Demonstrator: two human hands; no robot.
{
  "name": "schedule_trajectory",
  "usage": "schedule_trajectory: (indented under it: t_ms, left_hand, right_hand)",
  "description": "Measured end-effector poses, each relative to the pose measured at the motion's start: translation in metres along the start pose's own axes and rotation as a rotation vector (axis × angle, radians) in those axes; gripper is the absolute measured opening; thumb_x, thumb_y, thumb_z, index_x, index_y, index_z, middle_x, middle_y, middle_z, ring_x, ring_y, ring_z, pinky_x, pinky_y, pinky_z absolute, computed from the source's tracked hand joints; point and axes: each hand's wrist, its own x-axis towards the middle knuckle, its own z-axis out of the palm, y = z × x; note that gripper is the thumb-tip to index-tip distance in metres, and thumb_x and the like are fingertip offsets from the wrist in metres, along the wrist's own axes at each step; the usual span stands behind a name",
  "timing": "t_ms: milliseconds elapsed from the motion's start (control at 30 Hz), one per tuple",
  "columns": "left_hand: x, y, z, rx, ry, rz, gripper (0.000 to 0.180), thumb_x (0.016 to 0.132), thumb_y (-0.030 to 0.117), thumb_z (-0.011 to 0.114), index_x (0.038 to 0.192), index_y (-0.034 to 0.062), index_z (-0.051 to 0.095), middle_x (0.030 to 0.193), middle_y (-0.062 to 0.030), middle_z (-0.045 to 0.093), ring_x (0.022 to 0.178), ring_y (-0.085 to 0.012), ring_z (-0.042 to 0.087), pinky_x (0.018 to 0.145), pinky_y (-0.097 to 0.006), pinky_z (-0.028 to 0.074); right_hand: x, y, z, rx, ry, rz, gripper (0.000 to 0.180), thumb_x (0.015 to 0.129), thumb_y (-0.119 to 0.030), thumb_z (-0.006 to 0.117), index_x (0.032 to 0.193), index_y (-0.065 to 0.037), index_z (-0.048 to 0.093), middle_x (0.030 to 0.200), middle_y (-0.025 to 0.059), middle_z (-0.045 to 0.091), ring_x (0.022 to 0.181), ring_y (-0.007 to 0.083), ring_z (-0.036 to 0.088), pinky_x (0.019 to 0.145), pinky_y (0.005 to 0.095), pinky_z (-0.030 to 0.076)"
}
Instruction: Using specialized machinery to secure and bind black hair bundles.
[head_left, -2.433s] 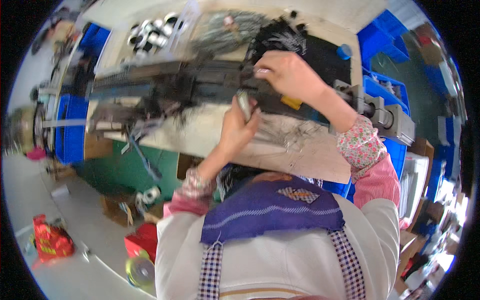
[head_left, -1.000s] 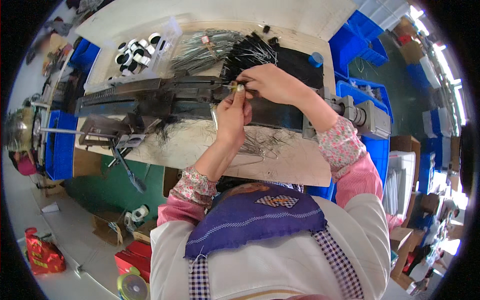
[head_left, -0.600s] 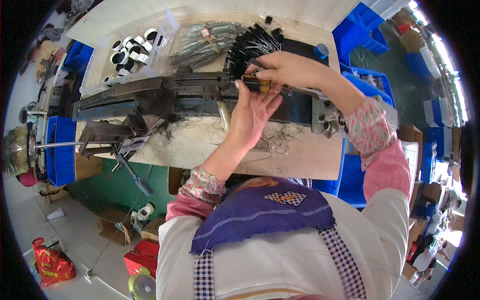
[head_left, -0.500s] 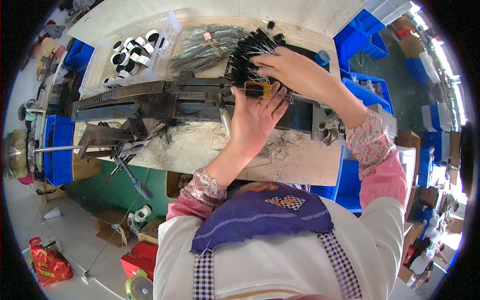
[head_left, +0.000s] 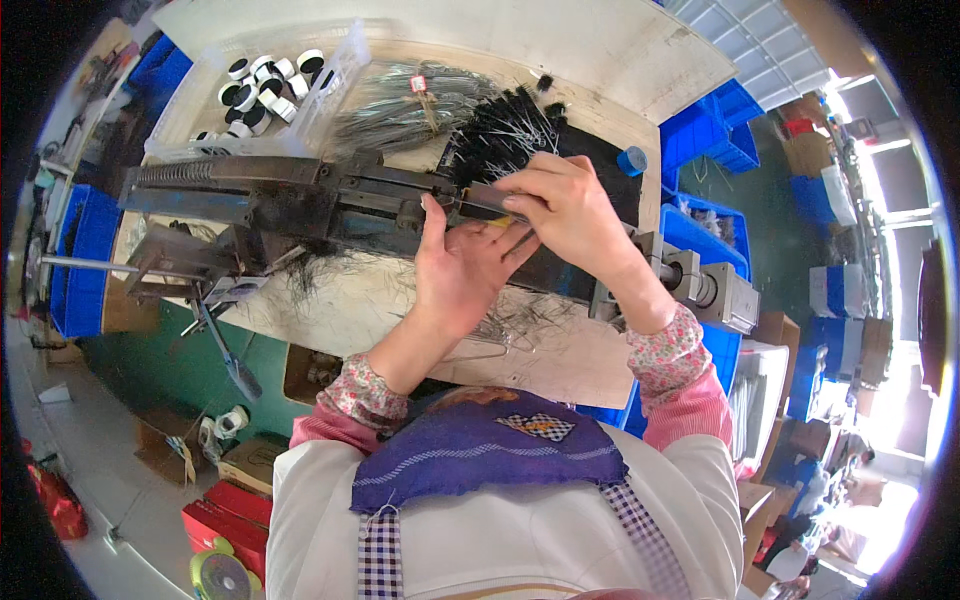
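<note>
Pinching a flat grey piece (head_left: 487, 197) between thumb and fingers, the right hand (head_left: 575, 208) was positioned over the middle of a long dark metal fixture (head_left: 290, 200) on the bench (head_left: 560, 365). The piece lay roughly level and pointed toward the fixture's slide. Left hand (head_left: 458, 278): palm turned up, thumb raised and well apart from the other fingers, which reached beneath the right hand. A bit of yellow (head_left: 502, 221) showed by the left fingertips; whether they touched it, I could not tell.

Behind the hands, black-bristled brushes (head_left: 510, 125) with thin metal stems lay heaped on a black mat (head_left: 605, 170), with a blue round item (head_left: 631, 161) near the mat's right edge. Left of the brushes: a bundle of grey wires (head_left: 400, 110) bearing a small red-and-white tag (head_left: 418, 84). Further left, a clear plastic bin (head_left: 345, 75) held white-and-black round pieces (head_left: 265, 95) in a loose pile. Dark loose bristles (head_left: 308, 268) were scattered along the front of the fixture. Metal cylinders (head_left: 690, 285) stood at its right end, in front of a blue bin (head_left: 708, 225).
</note>
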Motion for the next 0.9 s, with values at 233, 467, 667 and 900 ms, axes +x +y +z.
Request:
schedule_trajectory:
  t_ms: [233, 467, 667, 900]
  left_hand:
    - [-0.006, -0.001, 0.023, 0.11, 0.154, 0.091, 0.078, 0.093, 0.063, 0.033, 0.119, -0.0094, 0.045, 0.118, -0.0209, 0.054, 0.119, -0.0327, 0.049, 0.111, -0.042, 0.031]
    - [-0.001, 0.003, 0.02, 0.137, 0.188, 0.059, 0.076, 0.093, 0.064, 0.031, 0.121, -0.0049, 0.046, 0.122, -0.0161, 0.053, 0.118, -0.0266, 0.049, 0.108, -0.039, 0.033]
    - [-0.013, 0.004, 0.021, 0.091, 0.111, 0.111, 0.077, 0.095, 0.059, 0.031, 0.126, -0.0111, 0.037, 0.131, -0.0228, 0.046, 0.126, -0.0335, 0.042, 0.112, -0.043, 0.028]
    - [-0.014, 0.004, 0.02, 0.077, 0.183, 0.13, 0.075, 0.095, 0.058, 0.034, 0.124, -0.0106, 0.038, 0.13, -0.023, 0.045, 0.129, -0.0335, 0.04, 0.114, -0.043, 0.026]
  right_hand:
    - [-0.009, -0.003, -0.01, -0.152, 0.044, -0.164, 0.013, 0.076, -0.009, 0.064, 0.088, -0.012, 0.07, 0.074, 0.0027, 0.055, 0.076, 0.0207, 0.057, 0.082, 0.0359, 0.038]
    - [-0.01, -0.02, -0.008, -0.217, 0.18, -0.383, 0.019, 0.068, -0.013, 0.062, 0.086, -0.015, 0.068, 0.072, 0.0, 0.053, 0.075, 0.0172, 0.057, 0.074, 0.0346, 0.04]
    - [0.005, -0.013, -0.027, -0.139, 0.135, -0.139, 0.009, 0.08, -0.016, 0.064, 0.087, -0.011, 0.067, 0.08, 0.0026, 0.061, 0.082, 0.0217, 0.061, 0.074, 0.0367, 0.043]
    - [0.006, -0.003, -0.008, -0.101, -0.038, -0.151, 0.012, 0.076, -0.011, 0.068, 0.088, -0.008, 0.07, 0.075, 0.0045, 0.058, 0.073, 0.0224, 0.057, 0.078, 0.033, 0.039]
